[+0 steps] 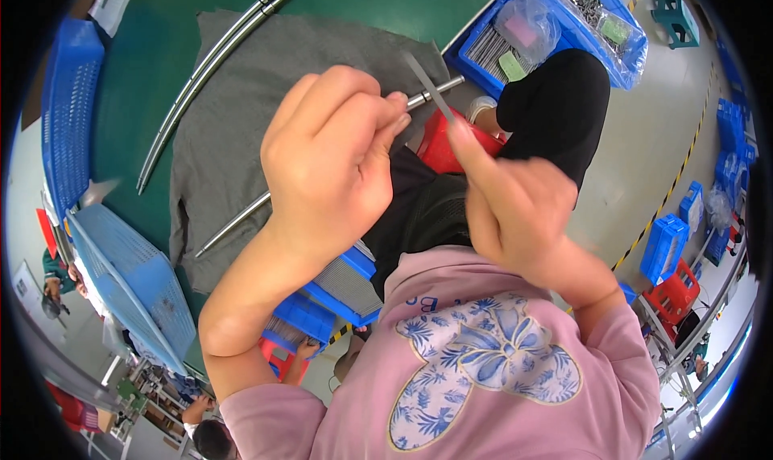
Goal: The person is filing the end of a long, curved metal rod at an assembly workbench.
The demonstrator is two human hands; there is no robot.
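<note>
My left hand (330,150) is closed around a slim silvery metal rod (235,223), which slants from lower left to upper right. A ringed joint sits close to the rod's upper right end. In my right hand (519,206), slightly blurred, a thin flat grey strip (423,75) is pinched between thumb and fingers. That strip crosses in front of the rod near its ringed end; whether the two touch I cannot tell. Beneath the rod lies a dark grey cloth (217,130) on a green tabletop (354,0).
Two similar rods (211,67) lie side by side at the far left. Blue bins (475,66) of metal parts and plastic bags stand at upper right. Blue perforated baskets (133,275) line the left edge. Below the table edge are more blue trays (299,315) and a red stool (443,150).
</note>
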